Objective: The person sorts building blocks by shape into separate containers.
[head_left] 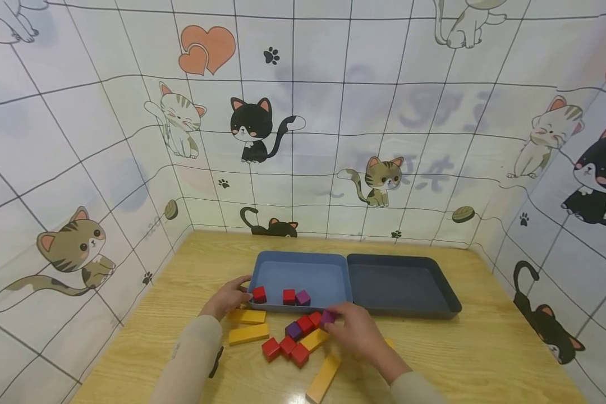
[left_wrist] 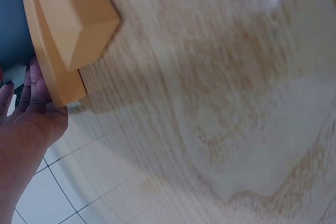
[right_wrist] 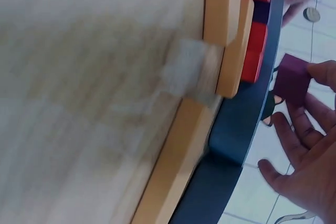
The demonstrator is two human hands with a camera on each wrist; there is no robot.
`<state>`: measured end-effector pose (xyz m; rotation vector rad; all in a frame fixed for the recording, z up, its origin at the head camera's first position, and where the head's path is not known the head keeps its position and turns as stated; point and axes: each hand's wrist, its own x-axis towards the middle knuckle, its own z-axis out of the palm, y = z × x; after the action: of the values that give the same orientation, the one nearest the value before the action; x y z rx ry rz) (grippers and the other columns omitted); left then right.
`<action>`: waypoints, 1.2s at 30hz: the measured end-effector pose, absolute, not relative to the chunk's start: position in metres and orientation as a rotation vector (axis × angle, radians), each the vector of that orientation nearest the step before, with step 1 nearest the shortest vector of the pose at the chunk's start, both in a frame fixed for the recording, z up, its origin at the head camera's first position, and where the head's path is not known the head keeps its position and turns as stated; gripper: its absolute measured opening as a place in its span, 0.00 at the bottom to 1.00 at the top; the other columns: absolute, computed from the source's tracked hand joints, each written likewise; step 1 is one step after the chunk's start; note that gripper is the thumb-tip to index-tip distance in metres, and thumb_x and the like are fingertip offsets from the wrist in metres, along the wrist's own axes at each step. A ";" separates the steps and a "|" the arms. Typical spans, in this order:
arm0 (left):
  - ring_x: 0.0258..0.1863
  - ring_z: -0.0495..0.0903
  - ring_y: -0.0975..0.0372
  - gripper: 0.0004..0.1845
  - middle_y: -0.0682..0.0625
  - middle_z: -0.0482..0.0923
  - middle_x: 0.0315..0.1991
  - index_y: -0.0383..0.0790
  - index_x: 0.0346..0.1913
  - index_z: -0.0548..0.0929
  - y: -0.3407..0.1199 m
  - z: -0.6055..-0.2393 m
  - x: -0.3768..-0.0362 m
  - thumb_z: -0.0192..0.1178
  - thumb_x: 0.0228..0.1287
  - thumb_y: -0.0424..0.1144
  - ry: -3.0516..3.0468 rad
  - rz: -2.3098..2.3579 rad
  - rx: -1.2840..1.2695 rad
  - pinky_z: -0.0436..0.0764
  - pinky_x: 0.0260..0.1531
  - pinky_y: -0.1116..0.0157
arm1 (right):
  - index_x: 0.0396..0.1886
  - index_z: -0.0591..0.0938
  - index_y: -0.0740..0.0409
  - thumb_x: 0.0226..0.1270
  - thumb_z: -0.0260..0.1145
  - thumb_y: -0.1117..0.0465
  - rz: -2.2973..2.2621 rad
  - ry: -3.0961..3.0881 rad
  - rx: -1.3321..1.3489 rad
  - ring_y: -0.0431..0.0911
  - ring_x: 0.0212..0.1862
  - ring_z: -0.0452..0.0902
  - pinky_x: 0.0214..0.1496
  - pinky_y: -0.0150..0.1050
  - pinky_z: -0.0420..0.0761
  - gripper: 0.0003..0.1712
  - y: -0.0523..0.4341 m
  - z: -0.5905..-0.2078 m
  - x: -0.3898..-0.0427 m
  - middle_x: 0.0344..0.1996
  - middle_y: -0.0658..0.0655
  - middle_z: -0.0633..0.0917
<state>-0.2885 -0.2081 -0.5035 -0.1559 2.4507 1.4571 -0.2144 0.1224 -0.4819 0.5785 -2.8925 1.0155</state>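
My right hand [head_left: 356, 331] pinches a purple cube [right_wrist: 292, 78] between thumb and fingers, just in front of the blue tray [head_left: 303, 265]. My left hand [head_left: 227, 298] touches the outside of that tray's left wall, near its front corner. Inside the tray, along its front wall, sit a red cube [head_left: 259, 294] beside my left fingers, a second red cube [head_left: 289, 297] and a purple cube [head_left: 303, 298]. In front of the tray lie several red cubes [head_left: 271, 349] and a dark purple cube [head_left: 294, 330]. In the left wrist view, yellow blocks [left_wrist: 79, 19] partly hide the left hand.
A dark grey tray [head_left: 399, 280] adjoins the blue tray on its right. Several long yellow blocks [head_left: 249, 334] lie scattered on the wooden table [head_left: 485, 359], one partly hidden behind my right hand. Cat-patterned sheeting [head_left: 323, 112] surrounds the table at the back and sides.
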 end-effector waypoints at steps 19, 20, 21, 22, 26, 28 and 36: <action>0.49 0.79 0.49 0.31 0.35 0.73 0.59 0.39 0.74 0.65 -0.210 -0.504 -0.289 0.58 0.68 0.30 2.448 1.462 -0.151 0.73 0.56 0.45 | 0.54 0.84 0.59 0.65 0.70 0.60 1.279 -2.837 0.424 0.55 0.50 0.78 0.47 0.47 0.82 0.18 0.120 -0.481 -0.273 0.45 0.54 0.84; 0.50 0.79 0.49 0.31 0.35 0.73 0.59 0.39 0.74 0.65 -0.210 -0.505 -0.289 0.58 0.68 0.30 2.448 1.465 -0.151 0.73 0.56 0.45 | 0.54 0.85 0.59 0.65 0.70 0.60 1.277 -2.845 0.415 0.55 0.50 0.78 0.48 0.47 0.81 0.18 0.120 -0.482 -0.275 0.45 0.54 0.84; 0.50 0.78 0.49 0.31 0.34 0.73 0.59 0.39 0.73 0.65 -0.210 -0.505 -0.289 0.58 0.68 0.29 2.446 1.470 -0.146 0.73 0.56 0.45 | 0.53 0.85 0.59 0.65 0.70 0.60 1.272 -2.847 0.416 0.55 0.50 0.78 0.48 0.47 0.81 0.18 0.120 -0.483 -0.277 0.46 0.54 0.84; 0.50 0.78 0.49 0.31 0.34 0.73 0.59 0.38 0.73 0.65 -0.210 -0.505 -0.289 0.58 0.68 0.29 2.448 1.472 -0.142 0.73 0.56 0.45 | 0.53 0.85 0.59 0.65 0.70 0.60 1.264 -2.847 0.421 0.54 0.49 0.78 0.48 0.48 0.81 0.17 0.121 -0.484 -0.279 0.46 0.54 0.84; 0.49 0.78 0.49 0.31 0.34 0.74 0.58 0.37 0.73 0.66 -0.207 -0.505 -0.289 0.58 0.67 0.28 2.446 1.482 -0.130 0.74 0.56 0.46 | 0.53 0.85 0.59 0.65 0.69 0.60 1.232 -2.859 0.424 0.54 0.50 0.78 0.51 0.51 0.79 0.17 0.122 -0.488 -0.286 0.48 0.55 0.84; 0.49 0.79 0.49 0.31 0.34 0.74 0.58 0.38 0.73 0.66 -0.205 -0.504 -0.289 0.58 0.67 0.28 2.442 1.485 -0.131 0.73 0.56 0.46 | 0.53 0.85 0.59 0.65 0.69 0.60 1.222 -2.862 0.426 0.55 0.51 0.78 0.53 0.52 0.78 0.17 0.121 -0.489 -0.288 0.49 0.56 0.84; 0.47 0.78 0.50 0.31 0.35 0.74 0.57 0.37 0.73 0.66 -0.207 -0.503 -0.289 0.58 0.67 0.28 2.447 1.492 -0.143 0.74 0.55 0.48 | 0.67 0.76 0.60 0.70 0.65 0.52 1.157 -2.892 0.528 0.59 0.64 0.72 0.63 0.58 0.70 0.29 0.113 -0.492 -0.298 0.61 0.61 0.79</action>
<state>-0.2885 -0.2072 -0.5035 -0.1431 2.4474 1.4917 -0.2979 0.1127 -0.4916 0.5280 -2.8920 1.1575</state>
